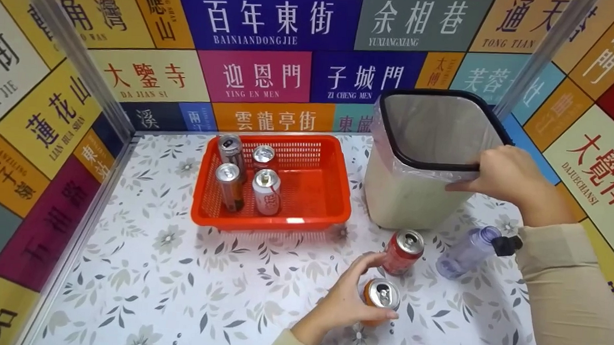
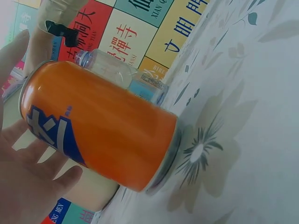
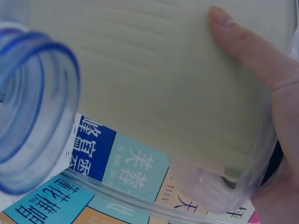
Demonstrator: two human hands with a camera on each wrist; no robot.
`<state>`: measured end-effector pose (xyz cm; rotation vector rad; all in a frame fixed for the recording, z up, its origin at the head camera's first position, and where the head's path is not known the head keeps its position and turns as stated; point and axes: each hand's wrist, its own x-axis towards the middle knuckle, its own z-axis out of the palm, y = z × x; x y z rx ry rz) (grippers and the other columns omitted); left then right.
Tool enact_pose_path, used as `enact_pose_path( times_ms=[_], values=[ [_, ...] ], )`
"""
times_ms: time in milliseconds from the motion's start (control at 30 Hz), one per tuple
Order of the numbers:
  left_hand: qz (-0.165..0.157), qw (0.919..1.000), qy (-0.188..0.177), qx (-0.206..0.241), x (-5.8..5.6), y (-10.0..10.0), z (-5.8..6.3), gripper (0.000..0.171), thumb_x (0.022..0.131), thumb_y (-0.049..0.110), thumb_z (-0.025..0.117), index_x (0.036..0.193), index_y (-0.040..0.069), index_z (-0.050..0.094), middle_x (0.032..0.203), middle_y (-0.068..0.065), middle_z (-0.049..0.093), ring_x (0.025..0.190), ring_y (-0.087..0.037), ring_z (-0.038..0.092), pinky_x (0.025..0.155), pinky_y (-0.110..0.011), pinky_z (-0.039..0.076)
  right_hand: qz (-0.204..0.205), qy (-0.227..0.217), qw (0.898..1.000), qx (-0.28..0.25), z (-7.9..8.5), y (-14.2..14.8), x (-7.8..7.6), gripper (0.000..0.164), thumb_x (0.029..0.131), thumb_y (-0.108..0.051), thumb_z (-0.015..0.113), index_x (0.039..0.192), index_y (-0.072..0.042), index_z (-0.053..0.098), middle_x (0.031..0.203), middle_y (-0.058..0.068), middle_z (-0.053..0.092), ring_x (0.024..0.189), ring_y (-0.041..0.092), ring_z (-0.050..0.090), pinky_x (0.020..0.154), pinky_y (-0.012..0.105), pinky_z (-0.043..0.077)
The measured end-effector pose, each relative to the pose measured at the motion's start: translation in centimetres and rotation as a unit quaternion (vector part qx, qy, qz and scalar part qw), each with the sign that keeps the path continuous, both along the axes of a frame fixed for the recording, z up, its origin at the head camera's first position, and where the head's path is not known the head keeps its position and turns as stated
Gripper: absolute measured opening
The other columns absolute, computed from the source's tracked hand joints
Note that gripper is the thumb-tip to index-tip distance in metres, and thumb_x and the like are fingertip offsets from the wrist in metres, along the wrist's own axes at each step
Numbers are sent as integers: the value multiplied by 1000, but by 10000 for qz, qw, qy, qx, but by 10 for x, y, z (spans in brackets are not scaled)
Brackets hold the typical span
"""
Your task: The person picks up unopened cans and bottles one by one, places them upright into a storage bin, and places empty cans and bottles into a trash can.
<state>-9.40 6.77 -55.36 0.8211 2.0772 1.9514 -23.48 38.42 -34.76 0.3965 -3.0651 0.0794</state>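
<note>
Left hand (image 1: 345,299), fingers wide, around orange can (image 1: 383,296) in front of bin (image 1: 407,197); right hand (image 1: 511,175) grips bin, thumb outside. Red can (image 1: 398,258) between orange can and bin.

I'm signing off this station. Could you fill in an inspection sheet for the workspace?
Surface: white, leaf-and-flower pattern.
Job's things: orange can and red can upright on the surface; lined bin behind them.
Clutter: open-topped bottle right of the red can; red basket containing four cans.
Left grip: spread around the orange can; firm contact unclear.
Right grip: holding the bin's edge, thumb outside.
Cables: nothing seen.
Surroundings: walls of coloured panels with Chinese lettering.
</note>
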Motion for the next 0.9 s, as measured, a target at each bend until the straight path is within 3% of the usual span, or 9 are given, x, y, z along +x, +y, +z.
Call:
enact_pose_path(
  times_ms=[200,400,533,700,900],
  values=[
    [-68,9995,-209,215,-1,5,-7,101,75,21,100,160,21,45,151,-1,59,140,-16,53,121,-50,39,4,-91,10000,-1,2,-5,-1,55,77,-60,91,80,-6,78,66,2,62,68,28,55,65,46,42],
    [-285,9988,-116,388,0,14,-14,103,74,14,100,160,18,43,148,-8,61,133,-14,58,116,-35,44,18,-105,9998,155,5,0,3,54,76,-56,93,67,-9,69,59,1,53,61,25,52,61,44,40],
    [-269,9986,84,437,3,16,-17,99,75,12,99,158,17,45,143,-3,65,129,-12,61,114,-32,46,-6,-166,9998,105,5,-2,5,53,76,-54,94,64,-10,67,58,1,50,60,24,50,58,41,38],
    [-338,9984,-169,415,5,18,-19,86,79,14,97,153,18,52,134,5,70,120,-9,66,110,-32,49,-59,-193,9997,107,4,0,10,55,76,-53,94,63,-9,64,59,2,49,60,25,50,57,40,37],
    [-294,9988,-337,222,5,19,-21,83,77,17,98,149,20,56,137,10,67,119,-7,64,108,-31,50,-11,-252,9996,85,5,-8,9,55,77,-58,92,65,-10,68,59,1,52,60,24,51,59,41,39]
  ],
)
